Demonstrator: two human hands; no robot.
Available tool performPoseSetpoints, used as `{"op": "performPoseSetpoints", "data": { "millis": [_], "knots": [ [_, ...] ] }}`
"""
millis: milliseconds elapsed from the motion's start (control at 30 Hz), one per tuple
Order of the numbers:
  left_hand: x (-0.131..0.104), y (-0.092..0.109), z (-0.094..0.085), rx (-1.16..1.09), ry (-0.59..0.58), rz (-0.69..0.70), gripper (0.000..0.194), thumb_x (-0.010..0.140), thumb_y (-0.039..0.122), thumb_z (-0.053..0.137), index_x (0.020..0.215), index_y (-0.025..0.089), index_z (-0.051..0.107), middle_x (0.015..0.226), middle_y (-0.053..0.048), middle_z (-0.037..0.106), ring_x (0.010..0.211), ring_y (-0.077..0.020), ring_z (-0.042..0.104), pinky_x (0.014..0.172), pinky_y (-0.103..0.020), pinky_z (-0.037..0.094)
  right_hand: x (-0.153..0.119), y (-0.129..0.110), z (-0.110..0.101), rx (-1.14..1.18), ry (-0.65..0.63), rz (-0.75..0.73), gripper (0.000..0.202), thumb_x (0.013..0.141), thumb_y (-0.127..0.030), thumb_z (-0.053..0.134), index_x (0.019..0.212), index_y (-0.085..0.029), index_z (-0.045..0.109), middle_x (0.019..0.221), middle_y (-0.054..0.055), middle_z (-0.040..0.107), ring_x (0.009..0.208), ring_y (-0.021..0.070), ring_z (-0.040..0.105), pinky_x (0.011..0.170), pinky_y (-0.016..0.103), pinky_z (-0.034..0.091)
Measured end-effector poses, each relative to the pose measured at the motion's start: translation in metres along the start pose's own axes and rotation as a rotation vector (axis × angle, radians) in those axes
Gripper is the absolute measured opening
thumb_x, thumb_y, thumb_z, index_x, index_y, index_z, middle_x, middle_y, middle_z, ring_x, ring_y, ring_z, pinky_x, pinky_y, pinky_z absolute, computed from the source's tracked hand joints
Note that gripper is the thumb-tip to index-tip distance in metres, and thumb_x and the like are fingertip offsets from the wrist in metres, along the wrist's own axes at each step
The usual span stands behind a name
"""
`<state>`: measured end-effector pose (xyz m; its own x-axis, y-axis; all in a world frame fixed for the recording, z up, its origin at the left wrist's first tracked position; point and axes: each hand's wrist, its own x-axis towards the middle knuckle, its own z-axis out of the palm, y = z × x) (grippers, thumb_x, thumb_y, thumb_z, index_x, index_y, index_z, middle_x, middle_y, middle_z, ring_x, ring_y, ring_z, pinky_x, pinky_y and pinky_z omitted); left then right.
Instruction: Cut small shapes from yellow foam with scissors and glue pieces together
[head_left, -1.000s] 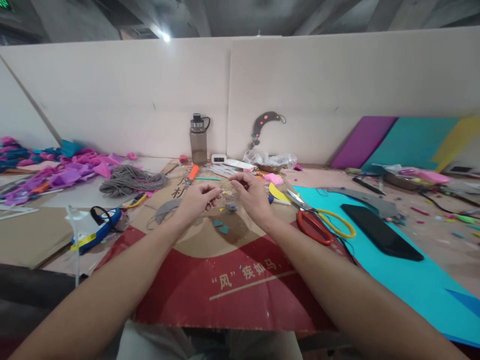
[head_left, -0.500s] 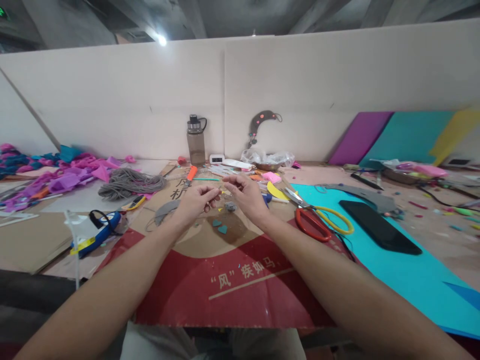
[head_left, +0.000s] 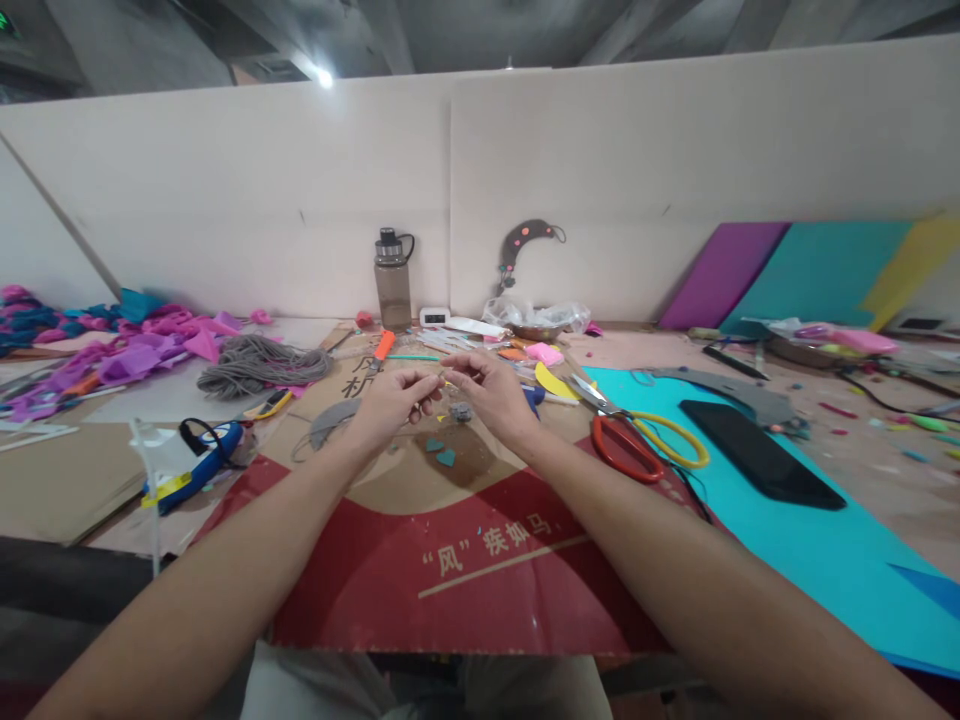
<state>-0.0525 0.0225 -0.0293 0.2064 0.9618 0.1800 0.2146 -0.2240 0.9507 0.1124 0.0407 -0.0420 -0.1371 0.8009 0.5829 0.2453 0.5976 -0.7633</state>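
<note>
My left hand (head_left: 401,402) and my right hand (head_left: 484,392) meet fingertip to fingertip above the cardboard. The left thumb and fingers are pinched together; whatever they hold is too small to make out. My right thumb and index finger also close at the same spot, touching the left fingertips. Just below the hands lie two small teal felt pieces (head_left: 445,458), one heart-shaped. A small grey tuft (head_left: 460,411) sits under my right hand. Left of my left hand rests a grey felt piece (head_left: 330,424), partly hidden by the wrist.
Scissors (head_left: 630,448) with red and yellow handles lie right of the cardboard sheet (head_left: 480,610). A black phone (head_left: 757,452) rests on turquoise felt (head_left: 817,560). Grey cord (head_left: 259,367), an orange-handled cutter (head_left: 384,346) and a bottle (head_left: 393,285) stand farther back or left.
My right hand has moved slightly left, so its fingertips now touch those of my left hand. The things on the table stay where they were.
</note>
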Motion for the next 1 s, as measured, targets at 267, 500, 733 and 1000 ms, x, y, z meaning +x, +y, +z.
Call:
{"op": "performPoseSetpoints", "data": {
  "millis": [267,500,733,1000],
  "knots": [
    [-0.0014,0.0034,0.0006,-0.019,-0.001,-0.001,0.032,0.08,0.045,0.059,0.078,0.014,0.064,0.07,-0.004,0.061,0.052,-0.0076,0.049,0.045,-0.021,0.033,-0.0002,-0.0001,0.0005,0.012,-0.003,0.006,0.021,0.081,-0.03,0.062,0.096,-0.018,0.07,0.088,0.005,0.066,0.074,0.0148,0.056,0.069,0.029,0.044],
    [-0.0017,0.0028,0.0007,-0.024,0.0,-0.004,0.031,0.079,0.044,0.06,0.076,0.014,0.063,0.07,-0.003,0.061,0.051,-0.007,0.048,0.045,-0.021,0.033,-0.0004,0.0016,0.0012,-0.005,0.003,0.007,0.018,0.082,-0.029,0.061,0.094,-0.019,0.07,0.086,0.004,0.066,0.073,0.0146,0.055,0.069,0.029,0.044],
    [-0.0017,0.0047,0.0,-0.005,0.036,0.015,0.028,0.079,0.042,0.06,0.078,0.015,0.063,0.067,-0.002,0.059,0.051,-0.0073,0.048,0.045,-0.021,0.033,-0.0005,0.0028,0.0013,0.0,0.0,0.01,0.021,0.082,-0.033,0.061,0.096,-0.019,0.07,0.089,0.005,0.066,0.076,0.0153,0.057,0.07,0.03,0.044],
    [-0.0012,0.0034,-0.0008,0.025,0.029,0.02,0.03,0.078,0.045,0.061,0.078,0.015,0.064,0.064,-0.001,0.059,0.049,-0.0076,0.048,0.045,-0.021,0.034,-0.0013,-0.0004,0.0003,-0.004,0.006,-0.001,0.019,0.083,-0.029,0.061,0.096,-0.018,0.069,0.09,0.006,0.067,0.075,0.0151,0.057,0.07,0.03,0.045]
  ]
}}
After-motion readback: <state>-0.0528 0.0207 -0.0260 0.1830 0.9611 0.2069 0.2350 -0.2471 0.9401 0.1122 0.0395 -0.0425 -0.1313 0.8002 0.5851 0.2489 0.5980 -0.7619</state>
